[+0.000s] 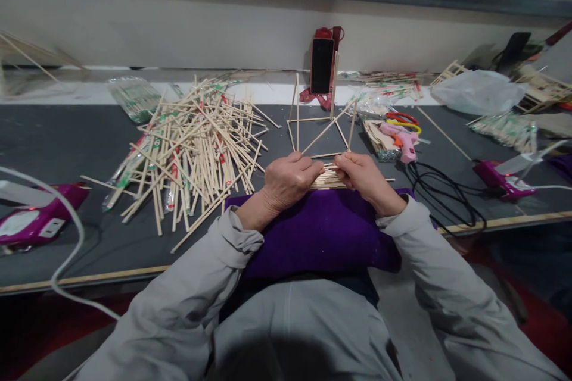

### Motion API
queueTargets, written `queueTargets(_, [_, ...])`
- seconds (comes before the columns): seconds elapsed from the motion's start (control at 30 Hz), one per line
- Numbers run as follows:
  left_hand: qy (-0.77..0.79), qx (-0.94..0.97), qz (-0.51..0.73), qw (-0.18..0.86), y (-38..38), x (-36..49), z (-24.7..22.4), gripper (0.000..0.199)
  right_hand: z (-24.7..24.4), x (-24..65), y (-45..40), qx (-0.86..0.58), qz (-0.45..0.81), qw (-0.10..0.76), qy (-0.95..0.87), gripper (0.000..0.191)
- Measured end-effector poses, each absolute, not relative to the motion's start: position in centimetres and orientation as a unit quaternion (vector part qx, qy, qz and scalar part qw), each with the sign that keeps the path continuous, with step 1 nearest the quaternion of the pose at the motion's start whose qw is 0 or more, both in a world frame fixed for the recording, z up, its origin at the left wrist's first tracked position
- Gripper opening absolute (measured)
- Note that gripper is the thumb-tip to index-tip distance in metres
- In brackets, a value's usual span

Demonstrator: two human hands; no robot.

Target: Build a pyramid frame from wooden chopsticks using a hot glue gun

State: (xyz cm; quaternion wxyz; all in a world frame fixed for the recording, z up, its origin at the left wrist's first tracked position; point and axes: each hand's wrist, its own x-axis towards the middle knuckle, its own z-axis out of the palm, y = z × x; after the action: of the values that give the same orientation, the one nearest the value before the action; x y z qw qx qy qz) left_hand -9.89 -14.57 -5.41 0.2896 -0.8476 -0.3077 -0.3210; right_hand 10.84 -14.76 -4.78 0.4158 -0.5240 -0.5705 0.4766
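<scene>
Both of my hands are close together over the edge of a purple cloth (322, 229). My left hand (290, 183) is closed, with its thumb pointing toward the right. My right hand (364, 177) pinches with thumb and fingertips. A thin wooden chopstick seems to run between the two hands, mostly covered by the fingers. Under and between them lies a row of bare chopsticks (329, 180) on the cloth. Just beyond my hands stands an open frame of joined chopsticks (313, 120), with uprights and slanting pieces.
A large heap of loose and wrapped chopsticks (201, 149) spreads to the left. On the right are a pink glue gun (406, 144), scissors (404, 122) and a coiled black cable (447, 199). A phone (322, 65) stands at the back. Purple power strips (503, 180) flank the workplace.
</scene>
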Motion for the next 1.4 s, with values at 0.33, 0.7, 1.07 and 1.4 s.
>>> queueTargets(0.33, [-0.26,-0.833,-0.427,0.236,-14.3,-9.8,-5.1,0.026,-3.9,12.0,-14.5,-0.437,0.66,0.389,-0.472,0.041])
queueTargets(0.7, [-0.413,-0.874,-0.232,0.112,-14.9,-8.8,-4.9,0.024,-3.6,13.2,-14.1,-0.393,0.609,0.533,-0.435,0.045])
queueTargets(1.07, [-0.454,-0.883,-0.075,0.086,-13.5,-4.8,-4.5,0.03,-4.2,12.5,-14.3,-0.444,0.484,0.531,-0.536,0.046])
queueTargets(1.4, [-0.429,-0.894,-0.107,0.073,-13.3,-5.5,-6.5,0.035,-2.1,12.6,-16.5,-0.445,0.402,0.43,-0.675,0.022])
